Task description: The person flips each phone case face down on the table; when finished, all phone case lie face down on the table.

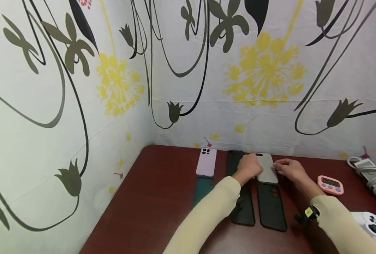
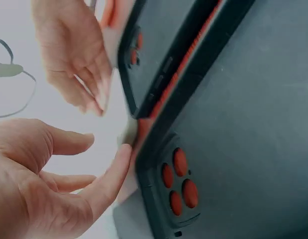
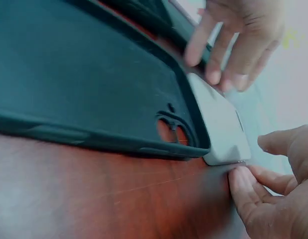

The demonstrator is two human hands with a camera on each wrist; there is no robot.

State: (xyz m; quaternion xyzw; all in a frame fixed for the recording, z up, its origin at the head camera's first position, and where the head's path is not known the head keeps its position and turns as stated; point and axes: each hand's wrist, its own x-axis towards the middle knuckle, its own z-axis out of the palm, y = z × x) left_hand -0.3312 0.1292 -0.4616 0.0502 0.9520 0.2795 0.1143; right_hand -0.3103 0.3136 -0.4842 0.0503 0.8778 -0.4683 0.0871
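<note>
A light grey phone case lies flat in the back row on the table, between both hands. My left hand is at its left edge; in the left wrist view the thumb of that hand stands apart from the fingers. From the other side, the fingertips of my right hand touch the case's right edge. In the right wrist view, the thumb of this hand is raised off the grey case. Directly in front of it lies a black phone case, its hollow side up with a camera cutout.
Left of these are another black case, a dark case partly behind the left hand, a teal case and a lilac case. Rightward sit a pink timer, a power strip with coiled cord and a white game controller.
</note>
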